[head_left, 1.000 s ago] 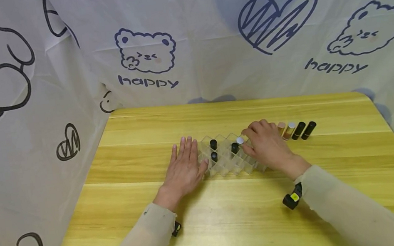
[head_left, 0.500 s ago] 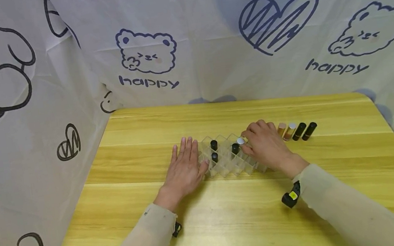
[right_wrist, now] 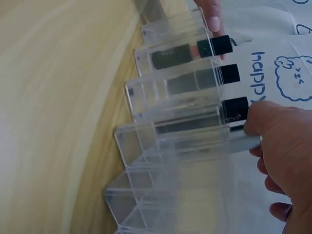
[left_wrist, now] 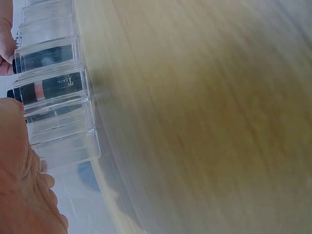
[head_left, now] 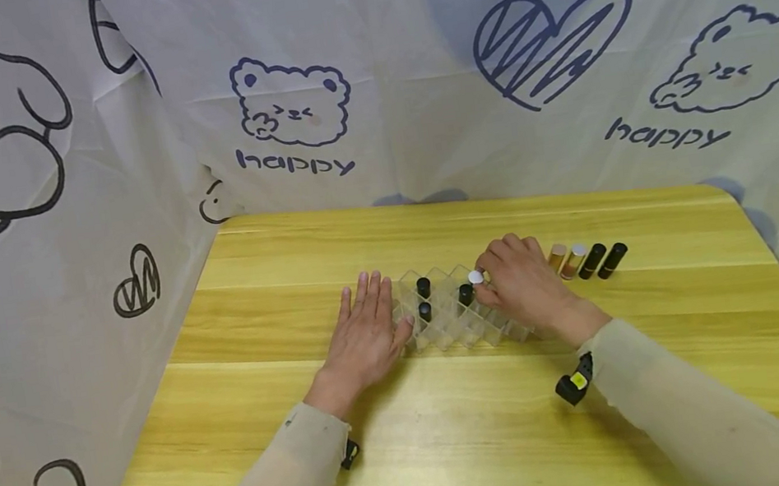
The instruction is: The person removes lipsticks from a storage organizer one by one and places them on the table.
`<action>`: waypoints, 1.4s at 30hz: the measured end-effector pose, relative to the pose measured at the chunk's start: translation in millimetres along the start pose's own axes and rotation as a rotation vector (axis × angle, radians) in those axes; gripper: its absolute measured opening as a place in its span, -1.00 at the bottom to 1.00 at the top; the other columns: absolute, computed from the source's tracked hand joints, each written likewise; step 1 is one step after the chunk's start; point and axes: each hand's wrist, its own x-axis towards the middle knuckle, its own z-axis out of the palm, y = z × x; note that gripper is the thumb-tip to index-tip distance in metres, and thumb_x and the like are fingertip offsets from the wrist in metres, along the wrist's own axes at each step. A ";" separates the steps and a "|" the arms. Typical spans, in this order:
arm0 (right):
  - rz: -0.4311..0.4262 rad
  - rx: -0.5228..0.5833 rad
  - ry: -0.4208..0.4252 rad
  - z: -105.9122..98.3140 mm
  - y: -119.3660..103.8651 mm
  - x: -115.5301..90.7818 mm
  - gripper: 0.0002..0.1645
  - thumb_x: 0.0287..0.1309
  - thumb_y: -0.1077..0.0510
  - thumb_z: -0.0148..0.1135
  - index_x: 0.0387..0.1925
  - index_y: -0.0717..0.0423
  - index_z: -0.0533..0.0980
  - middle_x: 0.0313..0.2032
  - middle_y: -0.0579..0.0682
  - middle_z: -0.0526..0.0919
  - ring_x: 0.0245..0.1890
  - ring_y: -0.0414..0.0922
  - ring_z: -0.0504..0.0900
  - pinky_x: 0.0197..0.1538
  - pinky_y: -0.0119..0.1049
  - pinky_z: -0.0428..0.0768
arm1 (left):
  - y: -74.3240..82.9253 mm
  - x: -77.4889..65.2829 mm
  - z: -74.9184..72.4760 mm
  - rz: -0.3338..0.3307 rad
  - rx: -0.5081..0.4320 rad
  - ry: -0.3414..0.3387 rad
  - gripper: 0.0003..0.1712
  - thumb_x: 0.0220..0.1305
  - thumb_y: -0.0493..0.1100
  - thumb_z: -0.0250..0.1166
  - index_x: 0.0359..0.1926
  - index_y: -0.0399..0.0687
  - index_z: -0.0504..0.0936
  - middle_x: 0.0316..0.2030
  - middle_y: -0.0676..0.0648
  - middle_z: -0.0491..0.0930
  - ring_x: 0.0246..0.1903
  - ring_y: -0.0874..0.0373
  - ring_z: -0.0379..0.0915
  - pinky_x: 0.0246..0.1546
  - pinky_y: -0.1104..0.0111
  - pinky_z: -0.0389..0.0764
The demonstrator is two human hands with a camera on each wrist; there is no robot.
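Observation:
A clear lipstick organizer (head_left: 450, 334) with diamond-shaped compartments sits near the middle of the table. Several black-capped lipsticks, such as the front left one (head_left: 425, 312), stand upright in it. My left hand (head_left: 365, 336) rests at the organizer's left end, fingers extended and thumb over its near corner. At the right part, my right hand (head_left: 525, 282) pinches a lipstick with a white-silver cap (head_left: 476, 277) between thumb and fingers. In the right wrist view that lipstick's silvery top (right_wrist: 245, 143) shows beside the thumb, low in a rear compartment. The hand hides the organizer's right end.
Right of the organizer, a row of lipsticks lies on the wooden table (head_left: 463, 448): a pinkish-gold one (head_left: 557, 257), a gold one with a white cap (head_left: 573, 261) and two black ones (head_left: 602, 260). A printed white cloth (head_left: 421, 147) hangs behind and at the sides.
Almost nothing differs. My right hand keeps its pinch on the white-capped lipstick with only a slight shift, and my left hand stays at the organizer's left end.

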 end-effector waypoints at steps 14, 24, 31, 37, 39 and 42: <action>-0.068 -0.003 0.003 -10.5 4.7 5.4 -0.68 0.41 0.00 0.27 -0.12 0.21 0.61 -0.16 0.11 0.61 -0.17 0.09 0.44 -0.04 0.02 0.45 | 0.3 0.1 0.0 -0.001 -0.002 0.000 -0.09 0.68 0.32 -0.37 0.70 -0.20 -0.24 0.71 -0.23 -0.24 0.69 -0.07 -0.51 0.67 -0.03 -0.43; -0.105 -0.015 0.028 -12.0 6.3 8.3 -0.70 0.42 0.03 0.24 -0.16 0.24 0.61 -0.21 0.11 0.60 -0.22 0.08 0.42 -0.11 -0.04 0.41 | 0.8 -0.4 -0.3 -0.002 -0.002 -0.001 -0.10 0.69 0.31 -0.37 0.70 -0.20 -0.24 0.71 -0.23 -0.24 0.69 -0.07 -0.52 0.67 -0.03 -0.43; -0.118 -0.016 0.047 -16.2 5.5 10.7 -0.73 0.40 0.05 0.25 -0.19 0.22 0.60 -0.23 0.10 0.59 -0.25 0.06 0.40 -0.14 -0.06 0.38 | 0.2 -0.3 0.5 0.000 0.003 0.002 -0.10 0.69 0.31 -0.37 0.70 -0.21 -0.23 0.71 -0.24 -0.23 0.69 -0.08 -0.50 0.67 -0.03 -0.41; -0.096 0.001 0.027 -24.0 2.9 11.7 -0.73 0.39 0.05 0.24 -0.18 0.21 0.60 -0.20 0.09 0.59 -0.23 0.05 0.40 -0.11 -0.04 0.40 | 1.0 -1.0 -1.7 0.005 0.013 0.003 -0.09 0.68 0.32 -0.37 0.70 -0.21 -0.21 0.70 -0.24 -0.22 0.69 -0.09 -0.48 0.67 -0.04 -0.40; -0.094 0.006 0.030 -26.8 1.8 11.9 -0.71 0.39 0.04 0.22 -0.17 0.22 0.60 -0.20 0.09 0.60 -0.22 0.05 0.40 -0.10 -0.03 0.42 | 1.7 -1.3 -2.8 0.004 0.013 0.006 -0.09 0.68 0.32 -0.35 0.70 -0.21 -0.19 0.70 -0.24 -0.21 0.69 -0.09 -0.47 0.67 -0.04 -0.40; -0.097 0.007 0.044 -31.4 0.2 12.4 -0.70 0.39 0.04 0.21 -0.15 0.24 0.61 -0.18 0.11 0.61 -0.21 0.07 0.43 -0.09 -0.01 0.45 | 2.4 -1.3 -3.6 0.000 0.015 0.007 -0.09 0.68 0.32 -0.35 0.70 -0.21 -0.18 0.70 -0.23 -0.20 0.69 -0.09 -0.45 0.68 -0.04 -0.39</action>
